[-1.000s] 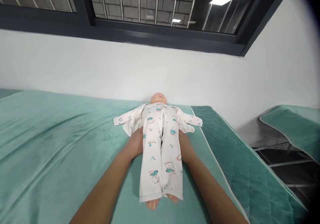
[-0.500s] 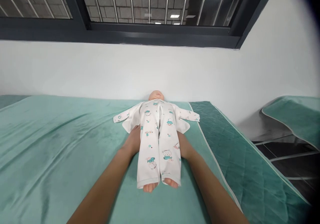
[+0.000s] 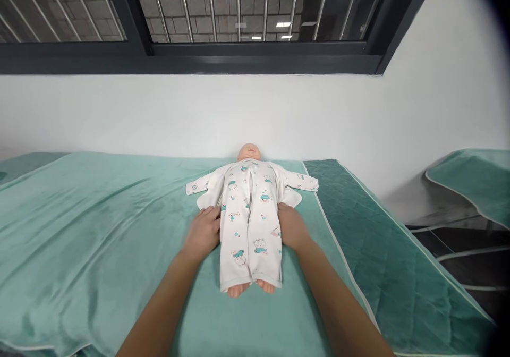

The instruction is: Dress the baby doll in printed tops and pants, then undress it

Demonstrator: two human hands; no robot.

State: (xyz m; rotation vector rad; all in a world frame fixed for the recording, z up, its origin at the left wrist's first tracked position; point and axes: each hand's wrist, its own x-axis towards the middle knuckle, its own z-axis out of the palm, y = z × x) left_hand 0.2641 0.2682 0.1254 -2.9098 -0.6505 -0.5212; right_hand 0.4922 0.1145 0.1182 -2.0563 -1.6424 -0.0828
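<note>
White-clad doll [image 3: 250, 224] lies flat, left hand [image 3: 203, 232] now withdrawn beside its hip.

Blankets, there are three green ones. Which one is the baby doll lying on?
The pale, smooth blanket under the doll; the darker quilted blanket lies to its right, and the third blanket farther right.

Between the left hand [image 3: 203, 233] and the right hand [image 3: 292, 228]: white suit [image 3: 249, 224] printed with small teal bears and dots, on a pale pink doll [image 3: 249, 152]. Beneath both hands: plain sea-green blanket [image 3: 99, 229]. Outward of the right hand: darker teal mat [image 3: 378, 245], diamond-quilted, with a white edge. Ahead of the hands: white wall [image 3: 159, 118], dark grey window frame [image 3: 199, 62].
</note>
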